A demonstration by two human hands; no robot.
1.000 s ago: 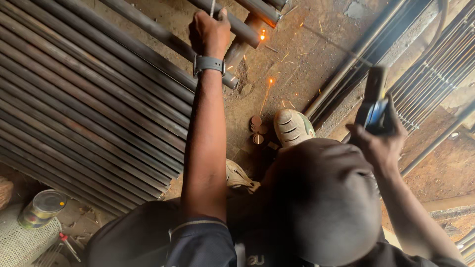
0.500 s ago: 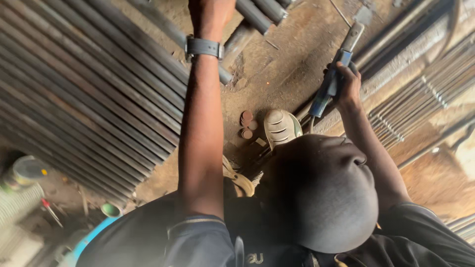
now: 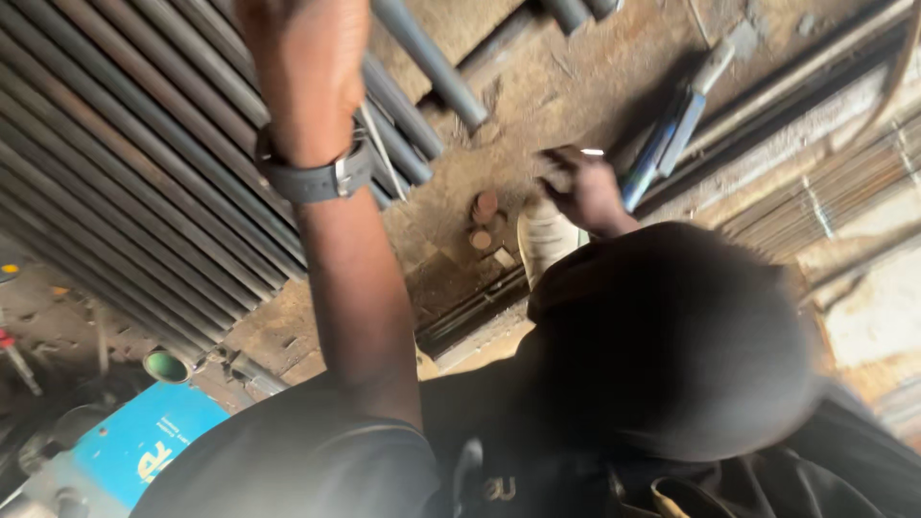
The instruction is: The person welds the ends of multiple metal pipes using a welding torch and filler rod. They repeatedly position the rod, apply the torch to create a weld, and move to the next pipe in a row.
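Two hands raised: left hand, upper left above the grey wristwatch, grip cannot be told; right hand, centre, blurred, fingers curled beside a blue-handled tool.

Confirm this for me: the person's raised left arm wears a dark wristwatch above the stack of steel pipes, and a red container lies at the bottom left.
One detail is off. The head view shows the container at the bottom left is blue, not red. The rest stands: the left arm is raised, with a dark wristwatch on it, above the stack of steel pipes.
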